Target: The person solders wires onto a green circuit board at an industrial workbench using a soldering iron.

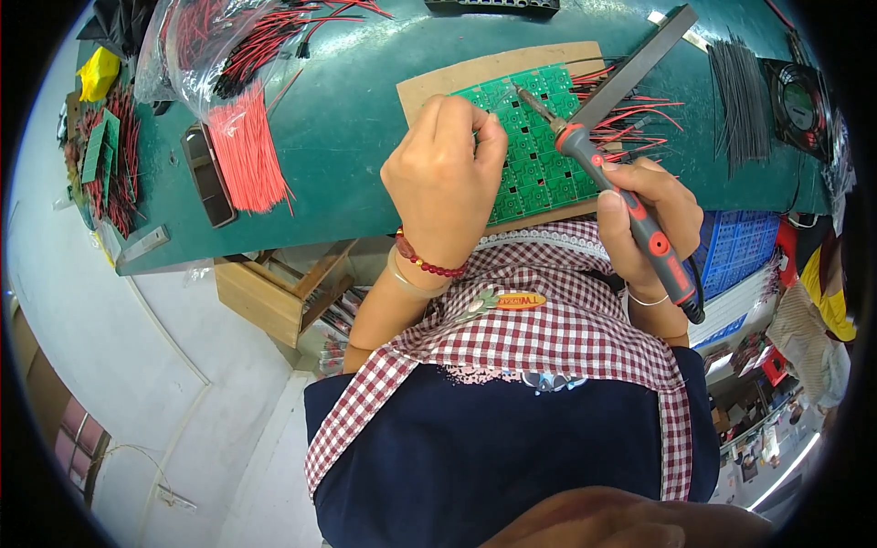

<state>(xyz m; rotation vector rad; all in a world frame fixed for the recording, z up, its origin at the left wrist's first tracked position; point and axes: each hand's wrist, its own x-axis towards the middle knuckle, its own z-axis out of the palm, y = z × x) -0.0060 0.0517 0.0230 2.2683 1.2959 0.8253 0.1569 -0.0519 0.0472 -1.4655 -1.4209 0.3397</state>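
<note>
A green circuit board panel (537, 164) lies on a brown cardboard sheet (438, 87) on the green bench. My left hand (445, 178) rests on the panel's left part with fingers curled; whether it pinches a wire or solder is hidden. My right hand (644, 215) grips a grey and red soldering iron (621, 196), whose tip (521, 91) touches the panel near its upper edge. Red wires (630, 123) stick out from the panel's right side.
A bundle of red wires (245, 151) and a plastic bag of red-black wires (228, 46) lie at left. Black wires (738, 100) and a small fan (799, 100) sit at right. A dark bar (639, 64) crosses above the panel. Blue crates (740, 247) stand below the bench.
</note>
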